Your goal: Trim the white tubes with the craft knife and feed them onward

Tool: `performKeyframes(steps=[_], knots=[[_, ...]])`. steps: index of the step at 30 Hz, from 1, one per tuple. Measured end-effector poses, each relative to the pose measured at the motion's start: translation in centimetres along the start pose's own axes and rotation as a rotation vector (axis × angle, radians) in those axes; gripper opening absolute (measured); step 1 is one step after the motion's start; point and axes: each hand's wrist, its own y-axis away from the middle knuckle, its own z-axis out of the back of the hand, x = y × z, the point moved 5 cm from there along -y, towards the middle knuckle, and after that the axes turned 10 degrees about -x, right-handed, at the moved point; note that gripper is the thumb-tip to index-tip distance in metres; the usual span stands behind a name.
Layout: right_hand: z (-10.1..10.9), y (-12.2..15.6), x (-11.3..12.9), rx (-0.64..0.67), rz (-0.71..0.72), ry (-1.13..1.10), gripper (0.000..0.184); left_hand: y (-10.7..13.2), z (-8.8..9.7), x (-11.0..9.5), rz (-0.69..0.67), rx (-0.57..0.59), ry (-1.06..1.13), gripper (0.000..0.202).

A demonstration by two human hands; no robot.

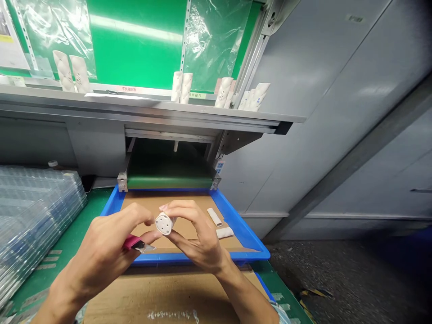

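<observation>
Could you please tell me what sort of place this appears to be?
It looks like a factory workstation. A green conveyor belt sits behind a blue tray, stacked clear plastic trays lie beside it, and white cylindrical parts stand on a shelf.

- The left hand (101, 254) and the right hand (199, 238) are bare, with long thin fingers and short nails.
- A pale sleeve (278, 313) shows at the lower edge, past the right forearm.
- A second sleeve (81, 314) shows past the left forearm, but it is too blurred to tell its details.
</observation>
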Motion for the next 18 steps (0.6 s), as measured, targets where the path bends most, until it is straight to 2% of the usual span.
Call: performKeyframes(steps=[6,9,13,16,18], knots=[[-0.1,-0.1,0.2,-0.002,-0.012,-0.096,0.041,-0.3,-0.2,-0.4,-0.016,-0.004,0.036,0.022],[-0.1,0.0,0.4,0.0,0.002,-0.161,0.042,-0.3,-0.3,-0.7,-0.024,-0.001,0.052,0.023],[-0.1,0.5,0.2,0.003,-0.018,-0.171,0.055,0.1,-0.4,-1.1,-0.078,-0.022,0.043,0.032],[-0.3,0.6,-0.7,0.013,-0.134,-0.148,0.062,0.4,-0.4,-1.0,-0.113,-0.056,-0.004,0.029],[-0.5,0.6,-1.9,-0.007,-0.345,-0.224,0.058,0.5,-0.4,-0.9,-0.12,-0.095,-0.058,0.022]])
